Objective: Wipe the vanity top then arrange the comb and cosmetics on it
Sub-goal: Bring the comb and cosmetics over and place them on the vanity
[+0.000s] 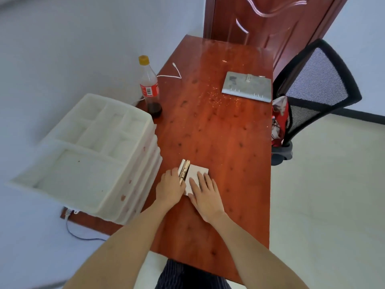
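Organiser (83, 155) at far left, top trays bare. Your left hand (169, 187) next, fingers curled round gold tubes (184, 173), lying on tabletop (218, 142) flush against white pad (198, 174). Your right hand (205, 193) flat on pad, fingers straight, pressing. Comb not visible. Crumbs (216, 97) remain beyond, near binder (246, 86): wiping looks unfinished, arranging barely begun.

Plain room in home or small office. Long red-brown wooden table (218, 126) against bare white wall (73, 49). Brown panelled wooden door (264, 19) at far end. Black mesh office chair (318, 84) beside table. Pale tiled floor (333, 195). Cola bottle (149, 88), ring binder (246, 87), white plastic drawer unit (89, 153) on top.
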Available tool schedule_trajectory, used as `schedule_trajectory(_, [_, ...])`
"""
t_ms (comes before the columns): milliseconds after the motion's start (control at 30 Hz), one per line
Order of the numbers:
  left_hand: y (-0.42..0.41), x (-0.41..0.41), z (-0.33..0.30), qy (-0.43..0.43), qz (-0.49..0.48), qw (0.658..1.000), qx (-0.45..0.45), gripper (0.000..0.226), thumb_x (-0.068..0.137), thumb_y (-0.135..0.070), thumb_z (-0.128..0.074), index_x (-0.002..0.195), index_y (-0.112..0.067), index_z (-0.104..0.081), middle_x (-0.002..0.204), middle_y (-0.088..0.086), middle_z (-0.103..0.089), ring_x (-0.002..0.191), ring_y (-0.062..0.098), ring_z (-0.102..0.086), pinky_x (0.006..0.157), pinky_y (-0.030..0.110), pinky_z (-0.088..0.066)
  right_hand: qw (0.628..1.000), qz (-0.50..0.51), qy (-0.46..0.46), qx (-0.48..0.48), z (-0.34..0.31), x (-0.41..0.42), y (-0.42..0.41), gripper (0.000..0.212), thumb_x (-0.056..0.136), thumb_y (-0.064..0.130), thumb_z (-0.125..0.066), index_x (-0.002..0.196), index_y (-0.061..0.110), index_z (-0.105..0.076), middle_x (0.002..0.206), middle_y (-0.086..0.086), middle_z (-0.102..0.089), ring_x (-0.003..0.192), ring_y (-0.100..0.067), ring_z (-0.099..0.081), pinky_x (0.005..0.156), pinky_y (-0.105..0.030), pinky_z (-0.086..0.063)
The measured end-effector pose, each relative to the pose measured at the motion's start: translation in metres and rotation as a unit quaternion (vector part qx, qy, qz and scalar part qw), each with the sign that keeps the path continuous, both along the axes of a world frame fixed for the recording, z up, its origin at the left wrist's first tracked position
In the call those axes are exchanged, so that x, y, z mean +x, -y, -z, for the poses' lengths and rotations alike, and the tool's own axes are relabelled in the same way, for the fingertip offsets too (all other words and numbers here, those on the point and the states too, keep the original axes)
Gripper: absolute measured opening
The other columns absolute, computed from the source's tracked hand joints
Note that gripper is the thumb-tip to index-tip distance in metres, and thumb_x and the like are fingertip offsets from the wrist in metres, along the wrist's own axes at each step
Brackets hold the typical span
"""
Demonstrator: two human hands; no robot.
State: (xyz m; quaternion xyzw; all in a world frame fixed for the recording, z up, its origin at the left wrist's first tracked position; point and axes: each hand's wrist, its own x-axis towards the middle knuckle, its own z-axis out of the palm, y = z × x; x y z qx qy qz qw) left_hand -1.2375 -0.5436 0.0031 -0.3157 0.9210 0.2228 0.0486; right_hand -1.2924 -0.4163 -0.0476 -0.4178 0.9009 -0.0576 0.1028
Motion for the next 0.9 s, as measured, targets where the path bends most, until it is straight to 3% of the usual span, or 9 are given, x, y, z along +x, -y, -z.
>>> schedule_trajectory(167, [0.007, -0.018, 0.012, 0.045, 0.003, 0.999, -0.018, 0.036, 0.089, -0.025, -0.052, 0.121, -0.009, -0.044, 0.119, 0.010, -0.049, 0.110, 0.025, -0.047, 0.078, 0.035, -0.046, 0.998, -0.042, -0.045, 0.011, 0.003, -0.023, -0.013, 0.049, 0.093, 0.043, -0.027, 0.132, 0.024, -0.049, 0.138, -0.009, -0.049, 0.126, -0.031, -0.046, 0.097, -0.049, -0.044])
schedule_trajectory(333, [0.011, -0.030, 0.015, 0.092, -0.007, 0.995, -0.034, 0.042, 0.086, -0.026, -0.059, 0.120, -0.006, -0.043, 0.122, 0.012, -0.047, 0.111, 0.028, -0.048, 0.083, 0.034, -0.046, 0.997, 0.064, -0.049, -0.011, -0.007, -0.034, -0.015, 0.043, 0.087, 0.046, -0.036, 0.123, 0.032, -0.053, 0.137, -0.014, -0.048, 0.125, -0.038, -0.044, 0.092, -0.050, -0.041])
schedule_trajectory(433, [0.010, -0.034, 0.019, 0.116, -0.012, 0.993, -0.033, 0.042, 0.087, -0.022, -0.059, 0.120, -0.005, -0.041, 0.123, 0.013, -0.046, 0.112, 0.028, -0.049, 0.085, 0.034, -0.047, 0.986, 0.161, -0.042, 0.007, -0.019, -0.030, 0.005, 0.055, 0.075, 0.058, -0.050, 0.114, 0.020, -0.059, 0.121, -0.015, -0.058, 0.108, -0.035, -0.055, 0.083, -0.047, -0.046])
schedule_trajectory(567, [0.012, -0.031, 0.024, 0.088, -0.002, 0.995, -0.040, 0.025, 0.094, -0.010, -0.043, 0.118, -0.005, -0.044, 0.120, 0.013, -0.051, 0.108, 0.025, -0.052, 0.084, 0.033, -0.048, 0.969, 0.245, 0.012, 0.026, -0.025, -0.020, 0.033, 0.087, 0.055, 0.064, -0.071, 0.123, 0.012, -0.056, 0.101, -0.015, -0.062, 0.085, -0.031, -0.058, 0.068, -0.042, -0.047])
schedule_trajectory(633, [0.013, -0.026, 0.023, 0.072, -0.004, 0.997, -0.033, 0.024, 0.095, -0.009, -0.040, 0.118, -0.005, -0.045, 0.119, 0.013, -0.052, 0.106, 0.025, -0.053, 0.083, 0.032, -0.048, 0.969, 0.244, 0.009, 0.034, -0.029, -0.016, 0.040, 0.093, 0.063, 0.064, -0.066, 0.137, 0.013, -0.042, 0.109, -0.015, -0.057, 0.093, -0.030, -0.054, 0.073, -0.041, -0.045])
schedule_trajectory(700, [0.015, -0.022, 0.018, 0.061, -0.012, 0.998, -0.021, 0.021, 0.095, -0.011, -0.040, 0.116, -0.006, -0.045, 0.116, 0.012, -0.054, 0.101, 0.024, -0.057, 0.078, 0.031, -0.049, 0.970, 0.240, 0.012, 0.043, -0.029, -0.016, 0.047, 0.090, 0.079, 0.056, -0.058, 0.147, 0.014, -0.016, 0.125, -0.013, -0.046, 0.110, -0.028, -0.045, 0.086, -0.038, -0.041])
schedule_trajectory(767, [0.016, -0.019, 0.012, 0.057, -0.014, 0.998, -0.012, 0.019, 0.096, -0.013, -0.041, 0.113, -0.007, -0.044, 0.110, 0.011, -0.058, 0.092, 0.023, -0.061, 0.068, 0.029, -0.048, 0.965, 0.258, 0.018, 0.040, -0.029, -0.016, 0.050, 0.087, 0.084, 0.047, -0.057, 0.148, 0.014, -0.008, 0.130, -0.013, -0.040, 0.114, -0.029, -0.041, 0.088, -0.036, -0.041])
schedule_trajectory(833, [0.019, -0.017, 0.007, 0.050, -0.016, 0.999, 0.000, 0.017, 0.096, -0.014, -0.040, 0.111, -0.008, -0.043, 0.103, 0.011, -0.062, 0.085, 0.023, -0.064, 0.062, 0.029, -0.049, 0.961, 0.275, 0.017, 0.013, -0.034, -0.013, 0.050, 0.088, 0.074, 0.039, -0.070, 0.144, 0.010, -0.024, 0.121, -0.019, -0.047, 0.103, -0.033, -0.048, 0.081, -0.040, -0.047])
schedule_trajectory(900, [0.021, -0.017, 0.001, 0.039, -0.015, 0.999, 0.001, 0.016, 0.095, -0.015, -0.040, 0.110, -0.009, -0.042, 0.100, 0.010, -0.063, 0.081, 0.023, -0.065, 0.060, 0.031, -0.050, 0.962, 0.271, 0.003, -0.018, -0.033, -0.011, 0.047, 0.090, 0.054, 0.028, -0.083, 0.131, 0.004, -0.044, 0.104, -0.024, -0.055, 0.082, -0.037, -0.057, 0.063, -0.043, -0.054])
